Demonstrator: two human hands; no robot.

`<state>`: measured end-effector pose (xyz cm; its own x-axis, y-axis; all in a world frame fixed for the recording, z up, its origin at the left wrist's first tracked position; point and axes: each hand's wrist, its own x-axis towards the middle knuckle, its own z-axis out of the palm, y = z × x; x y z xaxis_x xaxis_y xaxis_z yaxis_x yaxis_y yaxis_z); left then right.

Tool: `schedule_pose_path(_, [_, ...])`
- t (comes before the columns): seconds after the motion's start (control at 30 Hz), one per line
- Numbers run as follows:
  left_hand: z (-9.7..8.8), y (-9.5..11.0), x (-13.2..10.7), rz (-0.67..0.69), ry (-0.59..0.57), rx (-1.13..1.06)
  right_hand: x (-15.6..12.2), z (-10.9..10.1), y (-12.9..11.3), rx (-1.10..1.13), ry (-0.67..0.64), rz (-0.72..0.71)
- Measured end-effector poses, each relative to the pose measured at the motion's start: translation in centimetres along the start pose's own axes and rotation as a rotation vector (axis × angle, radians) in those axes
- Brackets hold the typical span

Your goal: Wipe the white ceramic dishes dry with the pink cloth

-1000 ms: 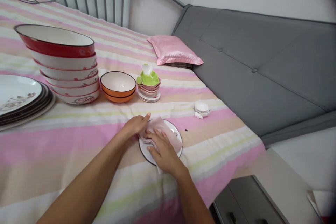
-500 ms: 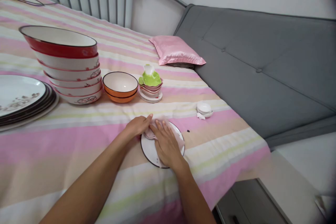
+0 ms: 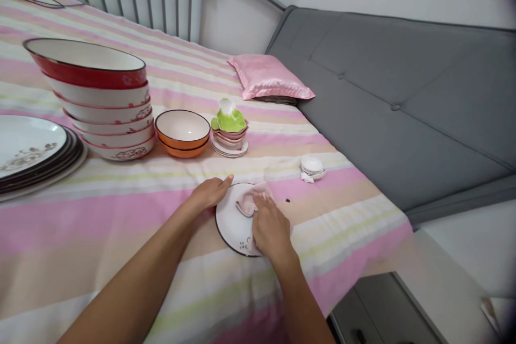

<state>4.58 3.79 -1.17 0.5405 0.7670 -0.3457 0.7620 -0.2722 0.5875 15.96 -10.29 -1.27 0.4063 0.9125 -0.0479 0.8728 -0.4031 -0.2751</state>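
Observation:
A white plate (image 3: 231, 224) with a dark rim and a small floral mark lies on the striped bedspread in front of me. My left hand (image 3: 212, 192) grips its upper left edge, thumb near the rim and the other fingers mostly hidden. Over the plate's right side, my right hand (image 3: 271, 226) presses a pale pink cloth (image 3: 246, 203) against the surface with bent fingers. Part of the cloth spreads beyond the fingertips, and another part shows below the hand.
Left stand stacked plates (image 3: 32, 142) and a tall stack of bowls (image 3: 108, 118). Beyond my hands are orange bowls (image 3: 183, 145), leaf-shaped green dishes (image 3: 229, 120) and small white dishes (image 3: 312, 165). A pink pillow (image 3: 274, 78) rests by the grey headboard (image 3: 382, 80). The bed edge drops away at right.
My right hand has slid right across the plate and its flat fingers have curled onto the cloth. More of the plate's middle shows. My left hand stays at the edge.

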Motion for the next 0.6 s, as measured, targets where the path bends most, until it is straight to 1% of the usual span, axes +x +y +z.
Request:
schedule_pose_path(0.1, [0.0, 0.1, -0.1, 0.001, 0.004, -0.005, -0.9, -1.5, -0.5, -0.062, -0.037, 0.096])
schedule_pose_path(0.17, [0.0, 0.2, -0.2, 0.000, 0.007, -0.009, -1.5, -2.2, -0.7, -0.100, -0.065, 0.117])
schedule_pose_path(0.33, [-0.1, 0.3, -0.3, 0.000, 0.011, -0.015, -3.2, -3.3, -0.7, -0.105, -0.055, 0.014])
schedule_pose_path(0.43, [0.0, 0.2, -0.2, 0.001, 0.012, -0.016, -4.2, -4.0, -1.1, -0.163, -0.131, -0.016])
schedule_pose_path(0.53, [0.0, 0.1, 0.0, 0.003, 0.008, -0.018, -5.0, -4.8, -1.9, -0.197, -0.190, -0.102])
schedule_pose_path(0.6, [0.1, 0.0, 0.0, 0.005, 0.008, -0.019, -5.5, -5.1, -2.4, -0.165, -0.217, -0.161])
